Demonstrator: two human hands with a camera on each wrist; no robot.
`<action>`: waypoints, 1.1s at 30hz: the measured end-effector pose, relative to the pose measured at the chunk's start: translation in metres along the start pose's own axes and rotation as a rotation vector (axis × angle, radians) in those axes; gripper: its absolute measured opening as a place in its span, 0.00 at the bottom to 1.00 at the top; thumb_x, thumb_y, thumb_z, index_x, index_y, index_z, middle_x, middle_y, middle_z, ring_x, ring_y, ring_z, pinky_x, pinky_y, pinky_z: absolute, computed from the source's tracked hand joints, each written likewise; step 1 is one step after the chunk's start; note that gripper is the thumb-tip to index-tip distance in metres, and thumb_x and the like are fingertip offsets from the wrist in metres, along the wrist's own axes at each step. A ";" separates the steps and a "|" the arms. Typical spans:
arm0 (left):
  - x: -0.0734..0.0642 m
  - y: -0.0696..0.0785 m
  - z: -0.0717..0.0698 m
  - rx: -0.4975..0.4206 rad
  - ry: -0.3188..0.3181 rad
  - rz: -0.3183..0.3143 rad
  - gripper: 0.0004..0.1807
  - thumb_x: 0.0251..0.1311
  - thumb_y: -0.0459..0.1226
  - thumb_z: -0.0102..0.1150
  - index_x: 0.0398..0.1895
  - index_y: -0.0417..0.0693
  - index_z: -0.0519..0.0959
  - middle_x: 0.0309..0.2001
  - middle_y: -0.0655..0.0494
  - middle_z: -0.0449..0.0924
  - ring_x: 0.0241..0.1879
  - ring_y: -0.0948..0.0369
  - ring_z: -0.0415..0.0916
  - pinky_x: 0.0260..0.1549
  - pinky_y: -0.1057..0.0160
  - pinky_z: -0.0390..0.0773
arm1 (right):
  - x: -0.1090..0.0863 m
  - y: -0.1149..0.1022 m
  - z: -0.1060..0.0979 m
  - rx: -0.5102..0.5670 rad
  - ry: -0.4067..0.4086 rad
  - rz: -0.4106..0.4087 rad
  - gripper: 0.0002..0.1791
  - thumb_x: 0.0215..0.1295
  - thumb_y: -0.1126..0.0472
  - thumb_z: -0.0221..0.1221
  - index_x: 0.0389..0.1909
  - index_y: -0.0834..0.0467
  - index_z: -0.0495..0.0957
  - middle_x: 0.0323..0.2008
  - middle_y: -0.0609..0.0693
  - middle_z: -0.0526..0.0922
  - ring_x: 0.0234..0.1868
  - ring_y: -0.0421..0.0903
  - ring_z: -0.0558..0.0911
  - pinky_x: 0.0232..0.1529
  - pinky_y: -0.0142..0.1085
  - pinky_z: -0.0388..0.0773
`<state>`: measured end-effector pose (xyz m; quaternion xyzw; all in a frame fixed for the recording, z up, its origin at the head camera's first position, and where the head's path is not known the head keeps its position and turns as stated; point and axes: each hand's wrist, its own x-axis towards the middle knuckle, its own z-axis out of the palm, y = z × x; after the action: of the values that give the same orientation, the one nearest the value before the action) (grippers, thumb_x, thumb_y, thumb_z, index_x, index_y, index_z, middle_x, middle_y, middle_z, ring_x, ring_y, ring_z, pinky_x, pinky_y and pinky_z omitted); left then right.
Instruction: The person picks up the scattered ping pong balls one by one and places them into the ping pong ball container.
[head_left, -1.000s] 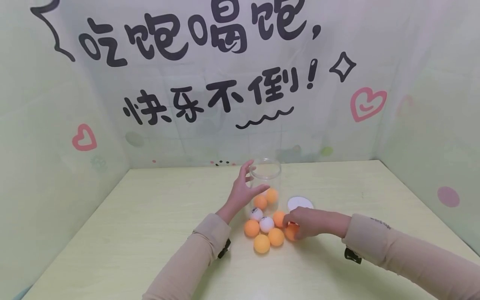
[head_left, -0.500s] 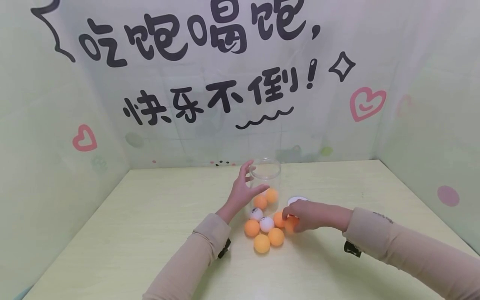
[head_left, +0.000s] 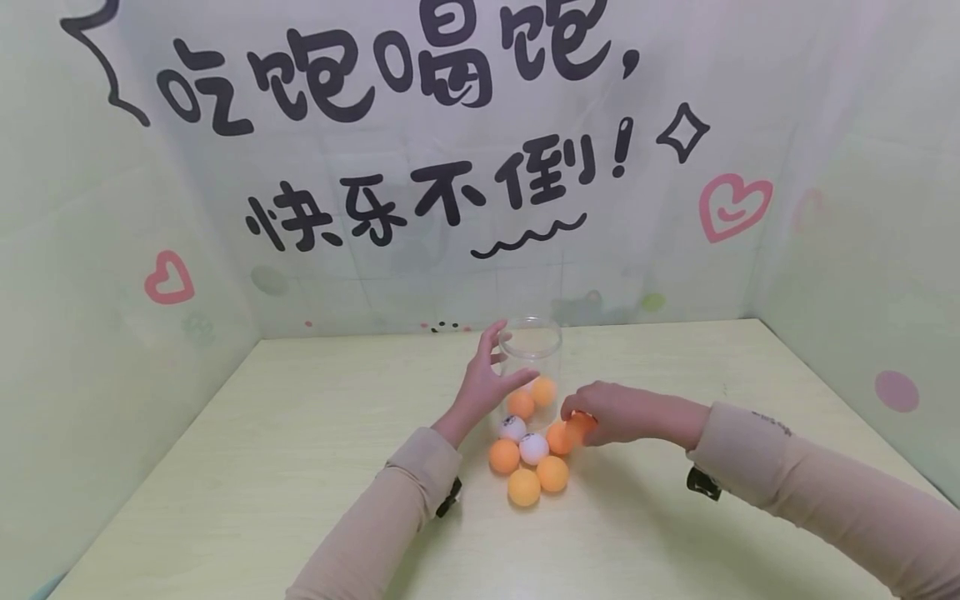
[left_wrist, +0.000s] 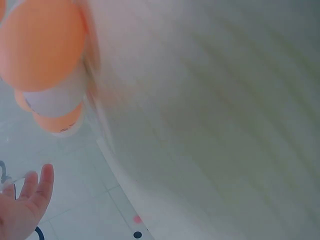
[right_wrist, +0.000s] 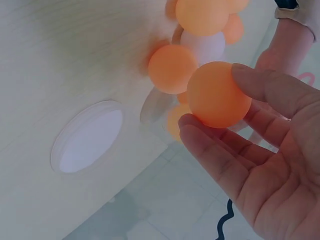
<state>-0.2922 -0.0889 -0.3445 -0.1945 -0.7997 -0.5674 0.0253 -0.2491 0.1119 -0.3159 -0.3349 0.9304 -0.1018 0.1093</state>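
My right hand [head_left: 626,412] pinches an orange ping-pong ball [right_wrist: 218,95] between thumb and fingertips, just right of the loose balls and near the jar's foot. My left hand [head_left: 483,383] holds a clear cylindrical jar [head_left: 551,362] from its left side, thumb across the front and fingers behind. The jar stands upright and uncovered, with orange balls [head_left: 521,405] at its bottom. In front of it cluster several loose balls: orange ones [head_left: 523,487] and white ones [head_left: 533,449]. The left wrist view shows the left fingers [left_wrist: 45,185] below nearby balls.
A round white lid [right_wrist: 92,137] lies on the table beside the balls; in the head view the right hand hides it. The pale wooden table [head_left: 322,467] meets a printed cloth backdrop [head_left: 420,283] behind the jar, with cloth sides left and right.
My right hand has lifted the orange ball off the table, up and slightly left toward the jar, and now covers the white lid. The left hand and jar have stayed still.
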 end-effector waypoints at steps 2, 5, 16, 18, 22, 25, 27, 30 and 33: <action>0.000 0.000 0.000 0.002 0.002 0.002 0.45 0.52 0.38 0.65 0.69 0.51 0.49 0.66 0.42 0.57 0.61 0.40 0.59 0.51 0.44 0.69 | 0.001 0.001 -0.003 -0.011 0.012 -0.008 0.12 0.52 0.68 0.62 0.40 0.59 0.77 0.28 0.45 0.74 0.28 0.41 0.69 0.31 0.32 0.70; 0.001 -0.001 0.000 0.006 0.006 0.005 0.44 0.52 0.38 0.65 0.69 0.51 0.49 0.66 0.41 0.57 0.61 0.40 0.60 0.51 0.44 0.70 | 0.002 0.002 -0.007 -0.016 0.026 -0.012 0.13 0.52 0.68 0.62 0.40 0.60 0.77 0.28 0.45 0.75 0.27 0.41 0.69 0.30 0.31 0.70; 0.020 -0.038 0.006 -0.003 0.007 -0.001 0.48 0.49 0.42 0.67 0.70 0.61 0.48 0.68 0.48 0.55 0.62 0.41 0.59 0.52 0.44 0.68 | 0.007 -0.001 -0.025 -0.030 0.053 -0.001 0.15 0.54 0.68 0.60 0.45 0.62 0.77 0.32 0.47 0.77 0.30 0.42 0.71 0.33 0.33 0.72; 0.021 -0.041 0.006 -0.001 0.013 0.002 0.48 0.48 0.44 0.68 0.69 0.63 0.48 0.68 0.49 0.55 0.62 0.42 0.59 0.52 0.44 0.68 | 0.007 -0.003 -0.029 -0.031 0.063 -0.007 0.15 0.53 0.68 0.61 0.44 0.62 0.77 0.32 0.48 0.77 0.30 0.43 0.71 0.33 0.33 0.72; 0.021 -0.042 0.006 -0.004 0.017 0.009 0.48 0.48 0.46 0.68 0.69 0.64 0.49 0.67 0.50 0.56 0.61 0.43 0.60 0.52 0.45 0.69 | 0.008 -0.006 -0.036 -0.018 0.076 0.005 0.16 0.54 0.68 0.61 0.45 0.62 0.76 0.33 0.48 0.77 0.30 0.43 0.71 0.33 0.33 0.72; 0.022 -0.043 0.006 -0.006 0.016 0.013 0.47 0.48 0.47 0.68 0.69 0.63 0.49 0.67 0.50 0.57 0.61 0.43 0.60 0.52 0.45 0.69 | 0.008 -0.007 -0.041 -0.017 0.092 0.003 0.16 0.54 0.67 0.60 0.45 0.62 0.76 0.33 0.48 0.77 0.29 0.43 0.71 0.31 0.32 0.71; 0.022 -0.042 0.006 -0.006 0.016 0.014 0.47 0.47 0.47 0.68 0.69 0.63 0.49 0.66 0.50 0.58 0.61 0.42 0.60 0.52 0.45 0.69 | 0.008 -0.008 -0.046 -0.009 0.109 -0.002 0.16 0.54 0.67 0.60 0.45 0.62 0.76 0.33 0.49 0.77 0.28 0.42 0.70 0.31 0.31 0.71; 0.022 -0.042 0.006 -0.003 0.016 0.012 0.47 0.48 0.47 0.67 0.69 0.63 0.49 0.66 0.51 0.58 0.61 0.43 0.60 0.52 0.45 0.69 | 0.009 -0.007 -0.052 -0.012 0.148 -0.023 0.16 0.54 0.67 0.60 0.46 0.63 0.76 0.33 0.49 0.78 0.27 0.42 0.71 0.30 0.32 0.71; 0.022 -0.041 0.006 0.003 0.014 0.016 0.47 0.48 0.46 0.67 0.69 0.63 0.49 0.66 0.52 0.58 0.61 0.43 0.60 0.52 0.46 0.69 | 0.010 -0.006 -0.059 -0.016 0.196 -0.041 0.16 0.55 0.66 0.59 0.46 0.63 0.76 0.35 0.50 0.79 0.28 0.43 0.73 0.32 0.33 0.73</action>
<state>-0.3251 -0.0892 -0.3778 -0.1966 -0.7988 -0.5674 0.0358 -0.2687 0.1077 -0.2596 -0.3431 0.9303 -0.1289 0.0129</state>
